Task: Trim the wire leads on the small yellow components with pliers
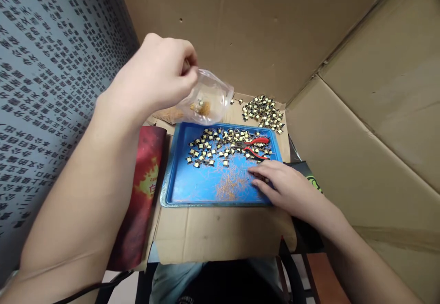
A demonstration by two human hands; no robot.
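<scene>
Raised above the back left of the blue tray (190,187), my left hand (168,72) pinches the edge of a clear plastic bag (216,95). Inside the bag lies a small clump of copper-coloured bits (202,107). My right hand (283,182) rests at the tray's right front, its fingers and thumb apart; what lies beneath its palm is partly hidden. Beside those fingers is a heap of thin copper wire clippings (230,185). Small black-and-yellow coil components (205,146) fill the tray's far half. Red-handled pliers (256,142) lie among them.
A pile of similar components (264,111) sits on cardboard behind the tray. Another bag with copper-coloured contents (170,114) is at the back left. A red printed mat (137,203) lies at the left. Cardboard walls (371,111) stand behind and at the right.
</scene>
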